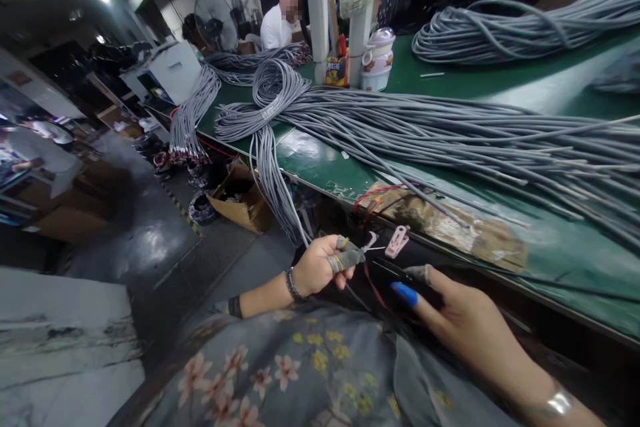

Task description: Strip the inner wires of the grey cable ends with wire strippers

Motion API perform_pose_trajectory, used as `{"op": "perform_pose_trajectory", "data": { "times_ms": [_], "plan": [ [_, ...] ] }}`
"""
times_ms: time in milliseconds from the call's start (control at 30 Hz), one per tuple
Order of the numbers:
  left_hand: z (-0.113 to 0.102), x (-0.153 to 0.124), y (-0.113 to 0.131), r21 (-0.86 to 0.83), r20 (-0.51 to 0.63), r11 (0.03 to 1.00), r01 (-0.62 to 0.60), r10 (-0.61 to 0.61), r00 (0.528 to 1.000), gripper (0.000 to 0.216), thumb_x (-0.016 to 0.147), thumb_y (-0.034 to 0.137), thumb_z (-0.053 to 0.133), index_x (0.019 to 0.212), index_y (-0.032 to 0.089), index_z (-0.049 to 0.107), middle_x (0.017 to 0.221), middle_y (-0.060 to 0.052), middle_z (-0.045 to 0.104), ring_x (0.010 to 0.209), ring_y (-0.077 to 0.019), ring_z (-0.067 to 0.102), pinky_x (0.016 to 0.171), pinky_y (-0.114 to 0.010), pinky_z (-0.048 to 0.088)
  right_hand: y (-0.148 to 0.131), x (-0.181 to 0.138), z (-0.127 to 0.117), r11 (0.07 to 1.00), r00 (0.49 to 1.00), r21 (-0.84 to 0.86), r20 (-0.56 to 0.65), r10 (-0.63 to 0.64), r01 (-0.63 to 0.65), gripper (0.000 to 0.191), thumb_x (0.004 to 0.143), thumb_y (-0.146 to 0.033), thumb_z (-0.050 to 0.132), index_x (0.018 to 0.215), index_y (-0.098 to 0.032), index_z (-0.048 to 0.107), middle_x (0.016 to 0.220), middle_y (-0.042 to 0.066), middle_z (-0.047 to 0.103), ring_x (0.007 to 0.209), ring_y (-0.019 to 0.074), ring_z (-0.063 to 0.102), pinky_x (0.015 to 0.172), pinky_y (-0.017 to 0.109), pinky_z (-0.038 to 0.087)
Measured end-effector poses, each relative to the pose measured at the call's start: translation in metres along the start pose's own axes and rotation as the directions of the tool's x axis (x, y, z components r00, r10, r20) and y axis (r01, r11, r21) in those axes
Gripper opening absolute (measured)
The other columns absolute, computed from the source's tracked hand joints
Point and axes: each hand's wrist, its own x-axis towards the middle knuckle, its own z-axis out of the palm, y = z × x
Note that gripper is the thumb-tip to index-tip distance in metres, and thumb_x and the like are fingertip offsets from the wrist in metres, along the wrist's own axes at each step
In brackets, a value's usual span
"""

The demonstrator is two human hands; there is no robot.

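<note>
My left hand [320, 265] is closed in a pinch, its taped fingertips gripping the end of a grey cable [280, 193] that hangs from the green bench. Thin wire ends stick out past the fingers. My right hand [460, 320] is curled around a dark tool [395, 277] that is hard to make out, with a blue cot on one fingertip and a grey one on another. A pink clip [399, 241] hangs at the bench edge just above both hands. A flowered cloth [310, 373] covers my lap.
Long bundles of grey cable [450, 140] lie across the green bench [320, 160], with more coils [500, 33] behind. A white pillar [316, 7], a lidded jar [377, 60], a cardboard box [240, 203] on the floor, a fan and a seated person [280, 20] stand beyond.
</note>
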Motion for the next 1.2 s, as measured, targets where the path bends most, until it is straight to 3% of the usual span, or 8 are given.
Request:
{"op": "perform_pose_trajectory", "data": {
  "times_ms": [367,600,733,800,900,1033,1133,1200],
  "plan": [
    [0.002,-0.002,-0.001,0.132,0.064,0.991,0.012,-0.021,0.998,0.052,0.064,0.063,0.069,0.073,0.015,0.051,0.053,0.007,0.050,0.034,-0.0031,0.041,0.035,-0.017,0.028,-0.005,0.009,-0.002,0.999,0.994,-0.022,0.108,-0.022,0.025,0.035,0.081,-0.057,0.055,0.079,-0.024,0.065,0.058,0.001,0.064,0.048,0.0174,0.055,0.048,0.027,0.039],
    [0.003,-0.002,-0.003,0.183,0.066,0.983,0.014,-0.027,0.997,0.051,0.066,0.062,0.068,0.077,0.014,0.054,0.053,0.006,0.051,0.035,-0.0034,0.042,0.036,-0.017,0.030,-0.008,0.010,-0.002,0.998,0.983,-0.047,0.179,-0.035,0.044,0.036,0.085,-0.056,0.050,0.070,-0.024,0.060,0.056,0.003,0.062,0.048,0.0167,0.054,0.048,0.026,0.037],
    [0.003,-0.003,-0.002,0.187,0.068,0.982,0.008,-0.021,0.997,0.054,0.065,0.064,0.068,0.074,0.014,0.053,0.053,0.005,0.051,0.034,-0.0034,0.042,0.035,-0.016,0.030,-0.012,0.010,0.001,0.998,0.976,0.011,0.207,-0.061,0.060,0.038,0.089,-0.052,0.043,0.068,-0.024,0.058,0.057,0.003,0.061,0.049,0.0162,0.053,0.049,0.026,0.039],
    [0.004,-0.003,-0.002,0.178,0.062,0.984,0.005,-0.016,0.998,0.054,0.064,0.064,0.068,0.075,0.014,0.054,0.054,0.005,0.052,0.035,-0.0037,0.043,0.035,-0.016,0.031,-0.014,0.010,0.002,0.996,0.982,0.075,0.177,-0.063,0.051,0.040,0.090,-0.052,0.040,0.068,-0.023,0.056,0.057,0.002,0.060,0.049,0.0156,0.052,0.049,0.026,0.039],
    [0.007,-0.003,-0.007,0.168,0.039,0.986,0.004,-0.010,0.999,0.050,0.066,0.060,0.069,0.080,0.014,0.054,0.057,0.003,0.055,0.039,-0.0053,0.049,0.039,-0.017,0.037,-0.018,0.008,0.004,0.986,1.000,0.167,0.019,0.012,-0.015,0.042,0.091,-0.055,0.036,0.067,-0.024,0.052,0.056,0.001,0.057,0.049,0.0151,0.049,0.049,0.027,0.041],
    [0.015,-0.003,-0.017,0.317,0.049,0.936,-0.156,0.148,0.988,0.031,0.076,0.042,0.065,0.084,0.013,0.058,0.064,-0.001,0.062,0.051,-0.0094,0.058,0.049,-0.020,0.047,-0.021,0.003,0.007,0.944,0.984,0.316,-0.110,0.142,-0.101,0.039,0.086,-0.058,0.045,0.073,-0.023,0.055,0.063,0.002,0.061,0.055,0.0166,0.054,0.054,0.028,0.047],
    [0.020,-0.002,-0.021,0.515,0.141,0.773,-0.370,0.349,0.926,0.017,0.077,0.027,0.062,0.086,0.013,0.062,0.075,-0.006,0.067,0.064,-0.0135,0.063,0.062,-0.024,0.052,-0.022,0.000,0.010,0.899,0.974,0.415,-0.104,0.203,-0.143,0.038,0.076,-0.059,0.060,0.079,-0.022,0.059,0.070,0.004,0.066,0.062,0.0186,0.059,0.058,0.028,0.049],
    [0.022,-0.001,-0.022,0.598,0.211,0.663,-0.450,0.412,0.887,0.014,0.076,0.023,0.059,0.086,0.013,0.063,0.078,-0.007,0.068,0.068,-0.0152,0.064,0.066,-0.026,0.052,-0.022,-0.002,0.011,0.889,0.963,0.427,-0.126,0.240,-0.166,0.038,0.073,-0.059,0.064,0.075,-0.021,0.060,0.067,0.003,0.065,0.060,0.0177,0.058,0.057,0.028,0.049]
  ]
}}
